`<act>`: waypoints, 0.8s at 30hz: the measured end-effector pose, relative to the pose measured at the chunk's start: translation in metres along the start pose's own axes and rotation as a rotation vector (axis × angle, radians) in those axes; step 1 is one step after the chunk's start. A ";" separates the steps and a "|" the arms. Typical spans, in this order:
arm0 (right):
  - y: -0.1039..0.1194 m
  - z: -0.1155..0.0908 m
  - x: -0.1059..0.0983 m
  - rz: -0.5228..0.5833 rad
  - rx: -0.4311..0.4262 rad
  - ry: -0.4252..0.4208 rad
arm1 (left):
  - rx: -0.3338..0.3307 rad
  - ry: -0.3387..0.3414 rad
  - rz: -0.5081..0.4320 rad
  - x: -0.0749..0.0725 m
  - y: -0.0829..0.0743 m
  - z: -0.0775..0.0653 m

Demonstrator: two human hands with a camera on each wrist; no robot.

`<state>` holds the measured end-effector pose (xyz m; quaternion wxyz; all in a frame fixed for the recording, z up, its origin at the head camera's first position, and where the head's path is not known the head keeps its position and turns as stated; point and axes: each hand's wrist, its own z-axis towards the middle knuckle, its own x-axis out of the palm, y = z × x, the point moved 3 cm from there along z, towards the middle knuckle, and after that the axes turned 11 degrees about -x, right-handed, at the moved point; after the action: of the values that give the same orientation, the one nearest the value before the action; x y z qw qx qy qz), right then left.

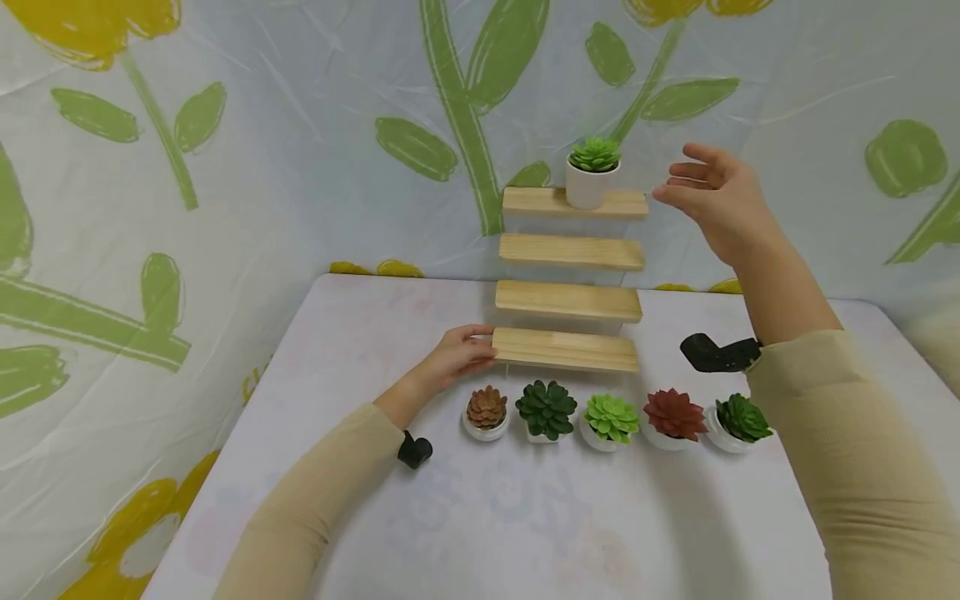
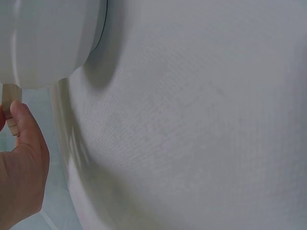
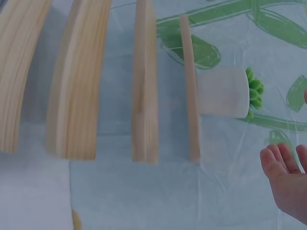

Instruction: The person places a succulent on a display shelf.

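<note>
A stepped wooden shelf [image 1: 567,300] with several tiers stands at the back of the table. My left hand [image 1: 459,357] pinches the left end of its lowest board [image 1: 566,348]; the left wrist view shows finger and thumb at the wood's end [image 2: 11,98]. On the top board [image 3: 191,91] sits a bright green succulent in a white pot [image 1: 591,177]. To the right of that board my right hand [image 1: 716,196] is raised, fingers loosely extended, apart from pot and shelf. In the right wrist view the same hand [image 3: 290,182] holds nothing.
In front of the shelf runs a row of potted succulents: brown [image 1: 486,412], dark green [image 1: 547,412], light green [image 1: 611,421], red [image 1: 675,417] and another green one [image 1: 740,421]. Behind the table [image 1: 480,533] hangs a flower-printed sheet [image 1: 300,125].
</note>
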<state>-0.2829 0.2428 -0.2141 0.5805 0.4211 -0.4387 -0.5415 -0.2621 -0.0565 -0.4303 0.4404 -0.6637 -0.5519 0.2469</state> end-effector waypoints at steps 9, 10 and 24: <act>0.001 -0.024 -0.020 -0.053 -0.029 0.029 | -0.016 -0.021 -0.016 0.000 0.002 0.001; 0.001 -0.027 -0.022 -0.038 -0.038 0.034 | -0.014 -0.018 -0.016 0.001 0.002 0.001; -0.008 -0.074 -0.055 0.045 -0.189 0.201 | -0.010 -0.018 -0.019 0.002 -0.001 0.001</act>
<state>-0.2153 0.2983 -0.2445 0.6706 0.4068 -0.3349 -0.5222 -0.2629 -0.0541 -0.4297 0.4343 -0.6585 -0.5633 0.2460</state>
